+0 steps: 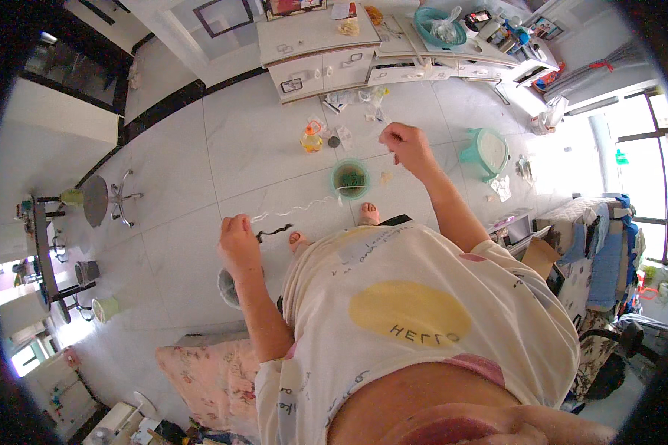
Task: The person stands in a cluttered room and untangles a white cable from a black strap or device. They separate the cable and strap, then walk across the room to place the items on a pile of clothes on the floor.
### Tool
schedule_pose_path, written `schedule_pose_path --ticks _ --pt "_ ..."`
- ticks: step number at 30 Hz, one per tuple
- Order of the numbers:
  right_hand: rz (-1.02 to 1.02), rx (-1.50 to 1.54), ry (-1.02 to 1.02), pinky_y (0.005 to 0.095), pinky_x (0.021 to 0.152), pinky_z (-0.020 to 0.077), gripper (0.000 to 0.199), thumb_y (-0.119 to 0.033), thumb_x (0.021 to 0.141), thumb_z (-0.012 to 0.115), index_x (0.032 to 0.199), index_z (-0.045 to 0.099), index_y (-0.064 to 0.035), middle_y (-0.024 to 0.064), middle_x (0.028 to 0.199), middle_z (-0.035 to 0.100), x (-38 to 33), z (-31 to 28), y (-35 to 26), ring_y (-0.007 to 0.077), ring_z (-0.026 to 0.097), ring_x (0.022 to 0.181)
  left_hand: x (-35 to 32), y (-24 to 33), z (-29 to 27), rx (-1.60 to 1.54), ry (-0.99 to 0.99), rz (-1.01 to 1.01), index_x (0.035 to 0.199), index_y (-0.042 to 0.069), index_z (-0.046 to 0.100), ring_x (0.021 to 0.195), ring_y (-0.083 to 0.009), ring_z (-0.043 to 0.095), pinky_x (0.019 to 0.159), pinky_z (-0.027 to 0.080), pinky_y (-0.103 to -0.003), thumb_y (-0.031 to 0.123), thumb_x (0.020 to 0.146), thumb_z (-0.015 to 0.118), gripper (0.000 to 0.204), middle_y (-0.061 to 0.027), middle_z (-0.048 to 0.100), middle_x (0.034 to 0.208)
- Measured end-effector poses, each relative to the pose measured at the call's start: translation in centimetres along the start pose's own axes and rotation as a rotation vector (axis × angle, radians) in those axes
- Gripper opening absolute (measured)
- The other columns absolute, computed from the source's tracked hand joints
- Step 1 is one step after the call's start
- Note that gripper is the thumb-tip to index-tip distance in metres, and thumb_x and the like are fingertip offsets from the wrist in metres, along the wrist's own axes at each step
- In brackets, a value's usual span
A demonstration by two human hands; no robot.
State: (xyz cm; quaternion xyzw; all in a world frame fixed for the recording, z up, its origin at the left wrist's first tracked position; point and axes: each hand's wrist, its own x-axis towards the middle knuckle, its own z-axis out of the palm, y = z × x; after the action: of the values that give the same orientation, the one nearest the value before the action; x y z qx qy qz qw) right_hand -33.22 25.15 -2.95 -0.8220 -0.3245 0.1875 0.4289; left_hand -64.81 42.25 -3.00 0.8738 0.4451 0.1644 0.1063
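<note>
My left hand (pixel 239 241) is closed at the left of my body, fingers pinched together. From its fingertips a thin, wavy white string (pixel 297 210) runs right toward the green basin (pixel 334 185). Just right of that hand, a short black cord (pixel 274 232) shows against the floor; whether the fingers touch it I cannot tell. My right hand (pixel 410 146) is raised beyond the basin to the right, its fingers curled in; what they hold, if anything, is hidden. Inside the basin lies a dark green mass (pixel 352 180), too small to name.
Beyond the basin stand a bottle of yellow liquid (pixel 312 139) and a dark round lid (pixel 334 142). A pale green stool (pixel 490 150) is at the right. White cabinets (pixel 315 63) line the far wall. Left are a swivel stool (pixel 96 200) and a grey bin (pixel 230 288).
</note>
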Motion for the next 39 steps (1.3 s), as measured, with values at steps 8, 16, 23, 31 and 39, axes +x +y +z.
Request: schedule_pose_path --ticks 8,16,23,31,39 --pt "-0.058 -0.256 0.106 0.0373 0.059 0.0471 0.013 -0.017 0.077 0.052 0.083 0.06 -0.0075 0.0135 0.074 0.061 0.5 -0.9 -1.2 0.032 0.06 0.069 -0.3 -1.9 0.1 -0.264 0.058 -0.134 0.107 0.005 0.058 0.064 -0.0246 0.059 0.057 0.046 -0.034 0.011 0.076 0.062 0.032 -0.0132 0.061 0.08" --pt "-0.703 -0.392 -0.592 0.0388 0.062 0.0466 0.01 -0.016 0.078 0.054 0.082 0.06 -0.0092 0.009 0.076 0.061 -3.0 6.2 -6.6 0.0299 0.058 0.072 0.6 10.4 1.4 -0.667 -0.382 0.095 0.101 0.004 0.06 0.059 -0.0193 0.06 0.056 0.046 -0.03 0.023 0.077 0.063 0.031 -0.0115 0.062 0.069" --pt "-0.634 -0.084 -0.563 0.0407 0.062 0.0459 0.016 -0.023 0.083 0.052 0.082 0.058 -0.0082 0.0112 0.074 0.06 -2.7 5.2 -5.9 0.032 0.058 0.069 0.1 9.0 1.6 -0.737 -0.438 0.007 0.083 0.001 0.063 0.059 -0.0176 0.059 0.056 0.046 -0.03 0.016 0.075 0.065 0.017 -0.0109 0.062 0.068" --pt "-0.51 -0.139 -0.541 0.039 0.064 0.0467 0.016 -0.023 0.082 0.051 0.084 0.059 -0.0089 0.0104 0.078 0.061 -1.4 3.6 -4.9 0.0311 0.059 0.071 1.2 7.8 1.3 -0.553 -0.12 0.069 0.074 0.002 0.055 0.059 -0.0298 0.056 0.054 0.043 -0.036 0.011 0.077 0.06 0.011 -0.0132 0.058 0.067" --pt "-0.361 -0.258 -0.48 0.0375 0.065 0.047 0.017 -0.022 0.081 0.051 0.087 0.059 -0.0088 0.0104 0.079 0.062 -1.2 0.7 -2.9 0.0295 0.06 0.071 1.7 5.1 2.4 -0.279 0.038 0.202 0.079 0.009 0.054 0.068 -0.0305 0.058 0.055 0.046 -0.039 0.017 0.081 0.055 0.009 -0.0086 0.059 0.077"
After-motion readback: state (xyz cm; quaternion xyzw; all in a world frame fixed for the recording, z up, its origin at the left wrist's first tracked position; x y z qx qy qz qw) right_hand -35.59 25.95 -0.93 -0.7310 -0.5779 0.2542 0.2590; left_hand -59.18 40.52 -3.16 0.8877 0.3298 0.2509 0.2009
